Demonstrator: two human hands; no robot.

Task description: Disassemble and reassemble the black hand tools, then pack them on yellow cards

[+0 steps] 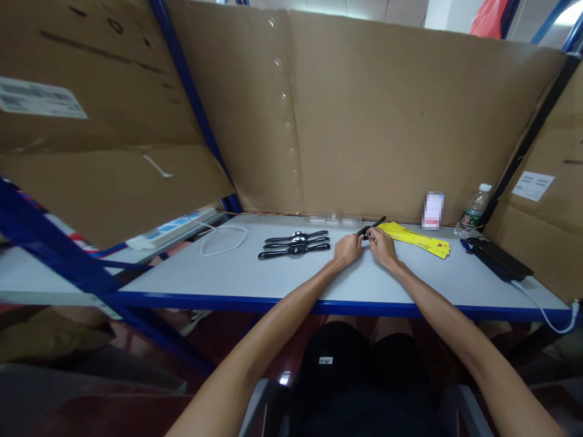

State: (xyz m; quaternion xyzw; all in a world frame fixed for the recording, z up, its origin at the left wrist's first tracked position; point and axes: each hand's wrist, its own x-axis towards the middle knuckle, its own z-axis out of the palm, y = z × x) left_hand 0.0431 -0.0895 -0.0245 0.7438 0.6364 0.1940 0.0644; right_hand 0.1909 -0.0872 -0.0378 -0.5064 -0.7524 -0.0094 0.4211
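my left hand [348, 249] and right hand [383, 246] are both closed on a black tool [381, 221], far side, between the other black tools [297, 249] and the yellow cards [416, 238] at right; best to steady one end and work lightly with fingertips. card print and bottle [480, 200] label [469, 219] are too small to read

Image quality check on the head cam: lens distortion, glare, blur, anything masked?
Head view: wide-angle bowing in the front edge of the table; glare on the floor and highlights on the black tools; phone-like upright item pixelated; fine detail of the piece between the left hand and right hand too small to read.
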